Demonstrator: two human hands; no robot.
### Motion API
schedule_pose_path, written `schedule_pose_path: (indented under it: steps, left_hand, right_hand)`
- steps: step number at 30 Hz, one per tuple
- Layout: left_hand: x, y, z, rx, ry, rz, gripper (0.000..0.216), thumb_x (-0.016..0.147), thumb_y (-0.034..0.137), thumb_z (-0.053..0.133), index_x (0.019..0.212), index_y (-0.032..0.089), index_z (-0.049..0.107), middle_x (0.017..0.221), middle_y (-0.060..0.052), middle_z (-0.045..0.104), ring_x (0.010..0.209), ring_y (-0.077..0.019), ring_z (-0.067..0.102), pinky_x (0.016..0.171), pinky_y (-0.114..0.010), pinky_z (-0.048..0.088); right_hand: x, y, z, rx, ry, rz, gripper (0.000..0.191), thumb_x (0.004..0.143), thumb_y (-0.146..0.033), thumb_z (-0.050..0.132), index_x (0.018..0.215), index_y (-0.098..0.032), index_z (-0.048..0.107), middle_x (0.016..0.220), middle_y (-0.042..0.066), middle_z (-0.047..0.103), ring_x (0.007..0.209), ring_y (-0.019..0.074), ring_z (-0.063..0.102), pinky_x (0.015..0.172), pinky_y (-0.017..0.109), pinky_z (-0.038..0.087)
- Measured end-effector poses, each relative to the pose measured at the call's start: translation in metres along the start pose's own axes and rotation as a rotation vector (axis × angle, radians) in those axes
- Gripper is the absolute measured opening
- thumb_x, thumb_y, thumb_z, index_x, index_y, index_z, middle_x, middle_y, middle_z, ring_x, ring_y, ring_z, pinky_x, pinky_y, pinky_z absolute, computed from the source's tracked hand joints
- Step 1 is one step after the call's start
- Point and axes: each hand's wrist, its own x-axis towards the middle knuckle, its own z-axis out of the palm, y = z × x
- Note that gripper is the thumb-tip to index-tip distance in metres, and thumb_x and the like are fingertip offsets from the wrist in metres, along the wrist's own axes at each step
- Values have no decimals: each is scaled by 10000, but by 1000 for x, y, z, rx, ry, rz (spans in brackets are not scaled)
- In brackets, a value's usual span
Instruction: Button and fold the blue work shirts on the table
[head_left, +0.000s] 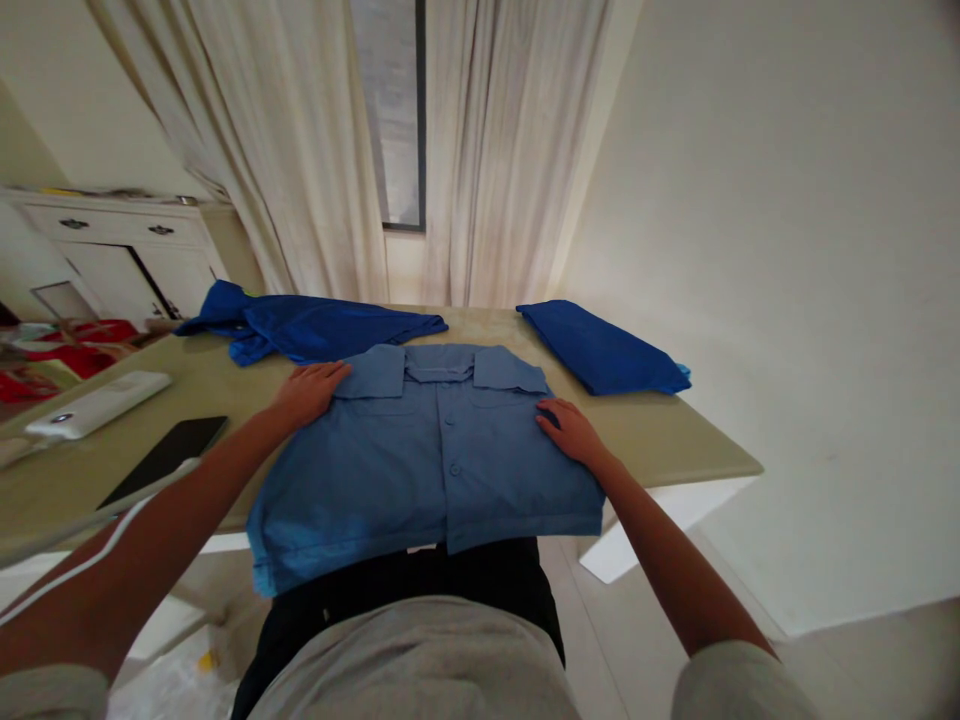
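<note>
A blue-grey button-front shirt lies front up on the table, its collar at the far side and its hem hanging over the near edge by my body. Dark buttons run down its middle. At the shirt's upper left corner, my left hand rests with its fingers lying flat on the cloth. My right hand touches the shirt's right side, fingers stretched over the fabric and thumb apart. Neither hand grips anything that I can see.
Behind the shirt, a crumpled dark blue garment lies at the left and a folded dark blue garment at the right. A black phone and a white device sit on the table at left. Cables cross my left arm.
</note>
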Motion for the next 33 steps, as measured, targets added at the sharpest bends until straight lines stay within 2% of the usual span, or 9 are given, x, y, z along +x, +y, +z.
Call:
schedule_pose_path:
  steps: [4, 8, 11, 13, 17, 23, 26, 30, 33]
  left_hand:
    - [17, 31, -4, -60, -97, 137, 528, 953, 119, 393, 1425, 179, 622, 1523, -102, 582, 1388, -280, 551, 1211, -467, 350]
    - [29, 50, -4, -156, -136, 65, 500, 1038, 252, 310, 1405, 155, 636, 1403, -120, 676, 1274, -277, 641, 1113, -415, 465]
    - [22, 43, 3, -194, -142, 129, 494, 1008, 275, 353, 1384, 173, 658, 1423, -121, 663, 1294, -275, 634, 1138, -417, 458]
    - [11, 32, 8, -190, -134, 166, 530, 951, 207, 391, 1423, 152, 626, 1466, -133, 627, 1327, -277, 612, 1166, -426, 435]
    - [-10, 19, 7, -100, -138, 122, 680, 817, 49, 386, 1466, 121, 578, 1523, -127, 575, 1392, -249, 561, 1204, -406, 392]
    - [-25, 24, -8, -105, -89, -4, 682, 772, 52, 428, 1424, 140, 605, 1496, -131, 597, 1381, -274, 574, 1191, -461, 419]
    - [-58, 36, -16, -162, -25, -36, 578, 860, 126, 402, 1391, 149, 628, 1453, -132, 638, 1328, -306, 613, 1174, -495, 436]
    - [-145, 68, -18, -372, 166, -164, 440, 964, 410, 423, 1295, 255, 668, 1244, -107, 721, 1179, -313, 670, 1109, -500, 506]
    - [-214, 97, -4, -468, 443, -468, 433, 902, 471, 473, 1299, 386, 624, 1167, -76, 683, 1149, -334, 652, 1012, -546, 572]
  right_hand:
    - [-1, -1, 0, 1, 4, 3, 399, 1022, -381, 496, 1307, -165, 673, 1340, 142, 682, 1277, 297, 601, 1152, 469, 435]
    - [-3, -2, 0, 9, 9, 1, 402, 1022, -383, 491, 1311, -171, 674, 1339, 139, 683, 1277, 287, 601, 1154, 464, 430]
    - [-4, -1, 0, 16, 5, 4, 403, 1022, -394, 492, 1313, -185, 676, 1338, 133, 686, 1278, 287, 602, 1154, 466, 428]
    - [-4, -1, 0, 16, 3, 10, 402, 1021, -396, 493, 1312, -187, 676, 1336, 131, 687, 1273, 288, 604, 1151, 467, 430]
    - [-4, -1, 0, 11, 10, 14, 392, 1015, -385, 503, 1290, -171, 681, 1321, 136, 693, 1262, 293, 607, 1153, 459, 427]
    - [-4, -6, -5, 30, 36, 18, 362, 997, -363, 513, 1251, -173, 688, 1277, 143, 703, 1212, 296, 631, 1121, 460, 455]
    - [-18, -14, -17, 62, 133, 59, 373, 1004, -388, 504, 1255, -173, 677, 1242, 146, 703, 1156, 299, 650, 1073, 457, 488]
    - [-71, -34, -31, 161, 268, 144, 375, 1024, -456, 494, 1249, -208, 661, 1133, 123, 701, 964, 259, 672, 930, 418, 544]
    - [-126, -50, -27, 192, 410, 241, 353, 1005, -506, 529, 1165, -220, 661, 1017, 102, 672, 871, 244, 636, 836, 403, 547]
